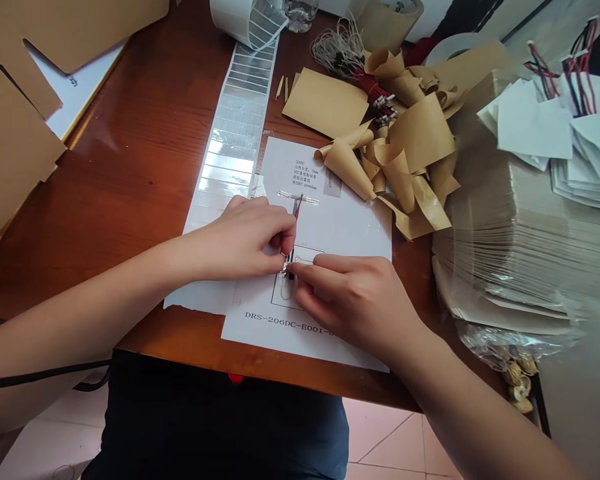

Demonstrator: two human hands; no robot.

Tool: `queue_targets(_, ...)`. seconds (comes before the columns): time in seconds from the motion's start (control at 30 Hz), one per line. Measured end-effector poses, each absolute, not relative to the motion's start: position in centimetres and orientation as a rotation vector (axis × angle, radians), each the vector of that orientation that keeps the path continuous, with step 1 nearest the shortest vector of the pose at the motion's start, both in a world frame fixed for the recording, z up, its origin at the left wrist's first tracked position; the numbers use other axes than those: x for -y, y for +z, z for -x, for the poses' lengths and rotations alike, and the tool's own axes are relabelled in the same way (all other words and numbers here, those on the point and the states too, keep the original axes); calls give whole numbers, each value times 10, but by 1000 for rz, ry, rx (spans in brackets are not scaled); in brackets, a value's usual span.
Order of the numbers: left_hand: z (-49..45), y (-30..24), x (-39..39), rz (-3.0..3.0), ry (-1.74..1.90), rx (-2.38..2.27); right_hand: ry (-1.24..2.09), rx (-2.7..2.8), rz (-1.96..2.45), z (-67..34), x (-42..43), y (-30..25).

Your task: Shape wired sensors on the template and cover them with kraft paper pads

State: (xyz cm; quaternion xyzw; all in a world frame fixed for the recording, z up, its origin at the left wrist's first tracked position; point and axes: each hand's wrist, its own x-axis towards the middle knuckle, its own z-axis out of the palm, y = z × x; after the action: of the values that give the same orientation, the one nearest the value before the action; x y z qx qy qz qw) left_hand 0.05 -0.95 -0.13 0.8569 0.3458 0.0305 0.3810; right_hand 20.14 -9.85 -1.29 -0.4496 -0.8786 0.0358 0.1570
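My left hand (pixel 253 237) pinches a small shiny clear piece of tape (pixel 283 269) between thumb and curled forefinger. Just right of it, my right hand (pixel 350 283) has its fingers bent together, the fingertips meeting at the same spot; what they grip is hidden. Both hands work over a printed sheet (pixel 360 233) that bears a drawn frame and lettering. Thin red and black wires (pixel 298 208) run up from between the hands to a clear strip fixed across the sheet. A thin white wire loop (pixel 285 289) shows below the fingertips.
A strip of clear labels (pixel 235 127) unrolls from a roll (pixel 237 20) on the left. Brown paper pieces (pixel 405 147) and a wire bundle (pixel 345 53) lie behind. Stacked sheets in plastic (pixel 520 247) stand right, cardboard (pixel 25 133) left. The table edge (pixel 195 353) is near me.
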Motion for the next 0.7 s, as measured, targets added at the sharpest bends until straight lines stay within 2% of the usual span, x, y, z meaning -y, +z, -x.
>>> queue_targets(0.7, 3, -3, 8, -2204, 65, -837, 67, 2479, 1324, -197, 101, -13)
